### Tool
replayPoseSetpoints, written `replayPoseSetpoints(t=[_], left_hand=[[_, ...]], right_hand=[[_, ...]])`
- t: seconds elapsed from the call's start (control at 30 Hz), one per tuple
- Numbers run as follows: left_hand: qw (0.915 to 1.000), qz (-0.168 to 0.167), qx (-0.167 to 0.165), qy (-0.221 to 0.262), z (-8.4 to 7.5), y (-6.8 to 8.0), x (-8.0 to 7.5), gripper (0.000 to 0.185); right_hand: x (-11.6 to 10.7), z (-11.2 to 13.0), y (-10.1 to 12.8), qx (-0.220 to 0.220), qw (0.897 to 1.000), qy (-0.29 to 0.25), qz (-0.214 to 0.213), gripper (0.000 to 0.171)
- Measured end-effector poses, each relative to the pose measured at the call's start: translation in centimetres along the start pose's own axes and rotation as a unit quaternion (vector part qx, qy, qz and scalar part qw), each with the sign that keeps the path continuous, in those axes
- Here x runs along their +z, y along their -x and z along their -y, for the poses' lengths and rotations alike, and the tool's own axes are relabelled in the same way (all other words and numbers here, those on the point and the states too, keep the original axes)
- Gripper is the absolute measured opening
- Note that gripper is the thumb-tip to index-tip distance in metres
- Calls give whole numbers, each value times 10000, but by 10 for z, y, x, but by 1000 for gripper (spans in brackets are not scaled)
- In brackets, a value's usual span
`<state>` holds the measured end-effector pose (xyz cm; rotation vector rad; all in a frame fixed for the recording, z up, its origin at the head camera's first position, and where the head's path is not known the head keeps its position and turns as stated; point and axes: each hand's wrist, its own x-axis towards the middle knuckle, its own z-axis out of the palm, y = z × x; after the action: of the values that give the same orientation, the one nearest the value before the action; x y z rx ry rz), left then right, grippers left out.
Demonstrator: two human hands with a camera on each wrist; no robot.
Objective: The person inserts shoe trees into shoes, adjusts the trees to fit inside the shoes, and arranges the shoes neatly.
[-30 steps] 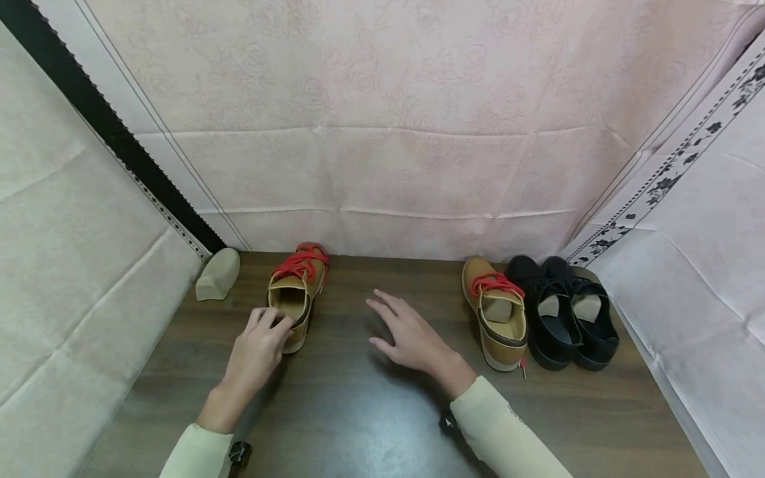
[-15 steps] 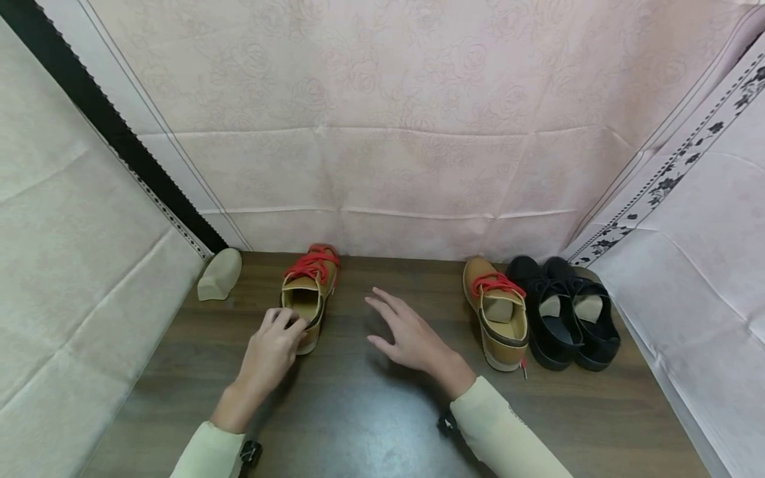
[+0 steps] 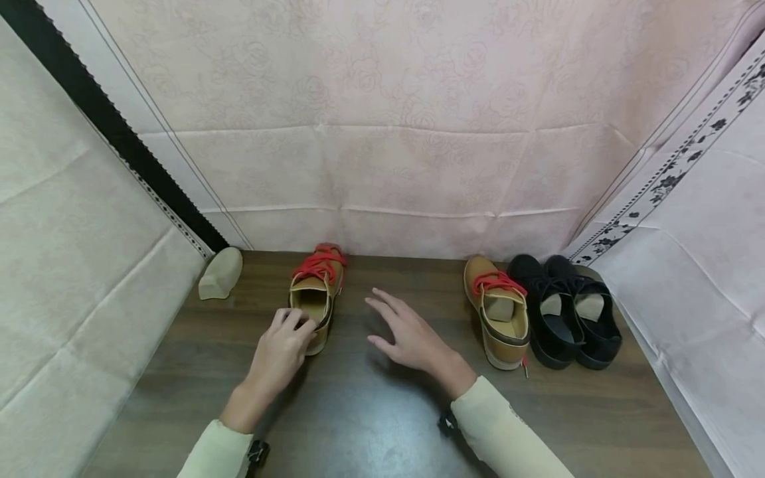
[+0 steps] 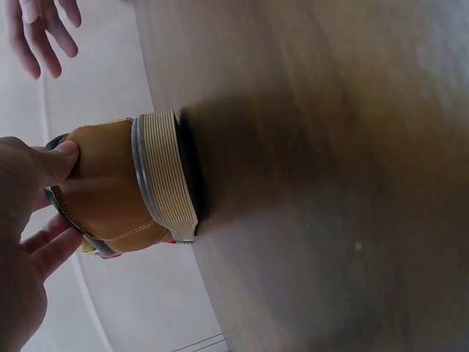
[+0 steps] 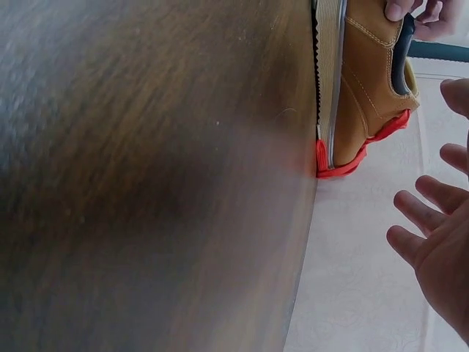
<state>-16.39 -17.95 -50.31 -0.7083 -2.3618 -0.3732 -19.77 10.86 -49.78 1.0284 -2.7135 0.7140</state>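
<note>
In the left wrist view the left hand (image 4: pixel 26 242) is cut off by the edge at 9 o'clock, and the toe of the tan shoe (image 4: pixel 121 187) is hidden behind its heel. In the right wrist view the right hand (image 5: pixel 440 242) is cropped at 3 o'clock, and the table (image 5: pixel 146 183) is blurred. From the head, the fingertips behind the heel collar are too small to be made out.

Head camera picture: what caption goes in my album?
Left hand grips a tan shoe; right hand hovers open.
</note>
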Motion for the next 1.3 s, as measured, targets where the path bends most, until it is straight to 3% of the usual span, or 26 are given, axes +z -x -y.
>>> replayPoseSetpoints(t=[0.53, 0.83, 1.13, 1.3], left_hand=[[9997, 37, 212, 133, -17, -4, 5, 19], [9993, 149, 255, 229, -27, -9, 9, 16], [9987, 22, 450, 224, -39, -14, 18, 16], [9986, 172, 442, 232, -46, -18, 19, 12]], right_hand=[[-6, -5, 13, 283, 9994, -176, -4, 69], [-10, -15, 23, 339, 9993, -103, -122, 70], [-19, -18, 29, 304, 9992, -29, -243, 70], [-24, -21, 31, 263, 9993, -21, -257, 70]])
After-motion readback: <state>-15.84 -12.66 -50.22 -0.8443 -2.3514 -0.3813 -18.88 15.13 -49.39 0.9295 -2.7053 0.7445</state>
